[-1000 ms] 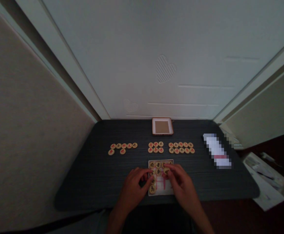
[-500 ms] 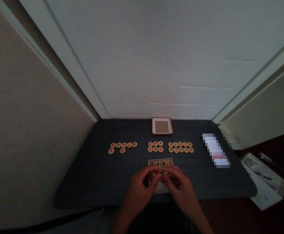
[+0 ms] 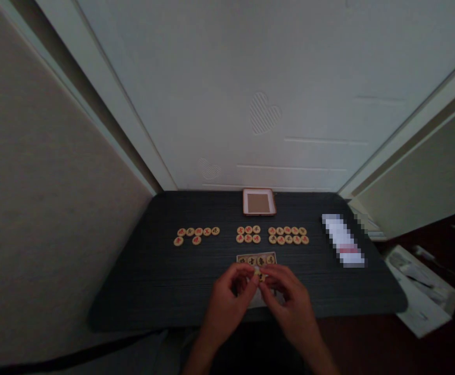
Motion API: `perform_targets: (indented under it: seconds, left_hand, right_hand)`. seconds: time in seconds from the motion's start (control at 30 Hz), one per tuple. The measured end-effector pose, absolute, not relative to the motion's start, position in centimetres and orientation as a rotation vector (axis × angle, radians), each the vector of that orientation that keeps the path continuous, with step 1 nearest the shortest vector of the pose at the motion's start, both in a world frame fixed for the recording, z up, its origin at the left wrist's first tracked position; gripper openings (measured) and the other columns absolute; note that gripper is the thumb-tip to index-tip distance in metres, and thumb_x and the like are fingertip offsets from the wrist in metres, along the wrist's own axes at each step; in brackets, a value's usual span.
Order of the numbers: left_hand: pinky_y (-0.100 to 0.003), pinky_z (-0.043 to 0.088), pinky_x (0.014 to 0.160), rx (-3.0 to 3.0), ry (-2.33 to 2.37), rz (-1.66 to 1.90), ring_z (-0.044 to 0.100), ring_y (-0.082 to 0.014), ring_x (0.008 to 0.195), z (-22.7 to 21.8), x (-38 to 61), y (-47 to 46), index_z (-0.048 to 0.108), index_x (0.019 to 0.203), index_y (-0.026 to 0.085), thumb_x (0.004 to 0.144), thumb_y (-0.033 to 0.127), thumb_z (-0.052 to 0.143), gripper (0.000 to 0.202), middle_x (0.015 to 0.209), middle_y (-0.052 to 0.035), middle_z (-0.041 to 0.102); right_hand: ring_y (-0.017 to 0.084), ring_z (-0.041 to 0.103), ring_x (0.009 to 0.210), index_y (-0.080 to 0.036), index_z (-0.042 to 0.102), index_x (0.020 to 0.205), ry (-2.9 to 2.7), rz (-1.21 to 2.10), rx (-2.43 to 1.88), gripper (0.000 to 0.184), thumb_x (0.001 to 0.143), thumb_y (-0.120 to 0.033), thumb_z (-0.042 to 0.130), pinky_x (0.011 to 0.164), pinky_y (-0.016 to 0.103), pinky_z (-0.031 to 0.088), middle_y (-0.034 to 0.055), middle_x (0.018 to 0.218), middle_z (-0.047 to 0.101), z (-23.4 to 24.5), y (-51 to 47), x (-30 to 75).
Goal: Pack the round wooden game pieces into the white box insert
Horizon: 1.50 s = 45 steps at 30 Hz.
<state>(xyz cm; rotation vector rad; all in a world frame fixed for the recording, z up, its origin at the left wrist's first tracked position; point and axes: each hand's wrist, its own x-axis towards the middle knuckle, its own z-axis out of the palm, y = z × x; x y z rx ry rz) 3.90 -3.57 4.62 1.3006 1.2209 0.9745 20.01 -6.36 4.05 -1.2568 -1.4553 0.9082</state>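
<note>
My left hand [image 3: 233, 294] and my right hand [image 3: 287, 297] meet over a small white box [image 3: 256, 300] near the table's front edge. Between their fingertips is a round Chinese chess piece [image 3: 261, 277] with a dark character, pinched from both sides. Fingers cover part of it. A row of chess pieces with dark characters [image 3: 261, 261] lies along the far side of the box. The rest of the box's inside is mostly hidden under my hands.
Beyond the box, round chess pieces lie in groups: left [image 3: 198, 232], middle [image 3: 248, 238] and right [image 3: 288, 240]. An open lid-like tray [image 3: 259, 213] stands at the back of the dark table [image 3: 141, 281]. A blurred-out flat object [image 3: 342, 239] lies at right.
My hands stay over the box with the chess piece between them; fingers shift slightly. The view has moved a little. The laid-out pieces keep their arrangement.
</note>
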Motion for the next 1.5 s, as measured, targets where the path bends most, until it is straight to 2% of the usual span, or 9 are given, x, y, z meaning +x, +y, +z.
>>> perform_targets:
  seconds: [0.27, 0.43, 0.57, 0.77, 1.13, 1.37, 1.5]
  left_hand:
    - [-0.027, 0.052, 0.070, 1.334, 1.238, 0.955, 0.067, -0.0177, 0.077, 4.5, 4.0, -3.8, 0.070, 0.102, 0.021, 0.092, 0.040, 0.064, 0.021, 0.089, -0.0028, 0.074]
    - [-0.029, 0.055, 0.077, 1.398, 1.212, 0.935, 0.070, -0.0192, 0.086, 4.7, 3.5, -4.1, 0.071, 0.103, 0.023, 0.095, 0.038, 0.061, 0.020, 0.095, -0.0032, 0.076]
    - [-0.029, 0.053, 0.071, 1.588, 1.371, 0.930, 0.067, -0.0182, 0.075, 3.8, 2.3, -4.1, 0.072, 0.099, 0.023, 0.096, 0.037, 0.059, 0.019, 0.087, -0.0023, 0.074]
    - [-0.032, 0.054, 0.079, 1.822, 1.522, 0.919, 0.066, -0.0186, 0.083, 1.4, 0.5, -4.0, 0.070, 0.105, 0.024, 0.096, 0.033, 0.059, 0.016, 0.100, -0.0039, 0.070]
    - [-0.031, 0.051, 0.074, 2.007, 1.554, 0.848, 0.063, -0.0173, 0.073, -0.1, 0.5, -3.9, 0.068, 0.102, 0.027, 0.097, 0.031, 0.059, 0.012, 0.082, 0.0008, 0.066]
    - [-0.031, 0.051, 0.075, 2.044, 1.564, 0.856, 0.064, -0.0174, 0.074, 0.1, 0.6, -4.0, 0.068, 0.101, 0.026, 0.097, 0.032, 0.057, 0.013, 0.082, -0.0001, 0.068]
    - [-0.030, 0.050, 0.074, 2.052, 1.569, 0.844, 0.065, -0.0177, 0.075, 0.3, 0.6, -4.0, 0.069, 0.103, 0.026, 0.097, 0.030, 0.057, 0.014, 0.083, -0.0004, 0.068]
  right_hand:
    - [0.020, 0.071, 0.101, -0.026, 0.070, 0.108, -1.652, 0.569, -1.267, 0.020, 0.092, -0.015, 0.066, 0.088, 0.031, 0.059, 0.0056, 0.113, 0.073, 4.4, -6.5, 20.0]
    - [0.020, 0.071, 0.100, -0.025, 0.069, 0.103, -1.698, 0.541, -1.264, 0.015, 0.091, -0.018, 0.067, 0.088, 0.031, 0.058, 0.0051, 0.112, 0.074, 4.1, -6.4, 20.0]
    - [0.020, 0.071, 0.099, -0.025, 0.068, 0.103, -1.711, 0.546, -1.304, 0.014, 0.091, -0.017, 0.066, 0.086, 0.032, 0.057, 0.0054, 0.111, 0.073, 3.5, -6.4, 20.6]
    - [0.021, 0.067, 0.099, -0.025, 0.065, 0.102, -1.772, 0.586, -1.346, 0.016, 0.091, -0.014, 0.065, 0.087, 0.034, 0.055, 0.0040, 0.108, 0.073, 2.8, -6.1, 21.5]
    - [0.024, 0.064, 0.101, -0.024, 0.065, 0.109, -2.038, 0.555, -1.390, 0.029, 0.088, -0.004, 0.062, 0.090, 0.040, 0.056, 0.0053, 0.104, 0.072, 1.7, -5.7, 20.8]
    - [0.024, 0.068, 0.104, -0.024, 0.065, 0.112, -2.051, 0.550, -1.359, 0.029, 0.090, -0.006, 0.063, 0.097, 0.043, 0.054, 0.0049, 0.110, 0.072, 1.2, -6.1, 20.6]
    - [0.023, 0.069, 0.102, -0.024, 0.067, 0.107, -2.043, 0.591, -1.371, 0.023, 0.092, -0.008, 0.060, 0.092, 0.039, 0.057, 0.0052, 0.110, 0.071, 0.9, -5.9, 20.5]
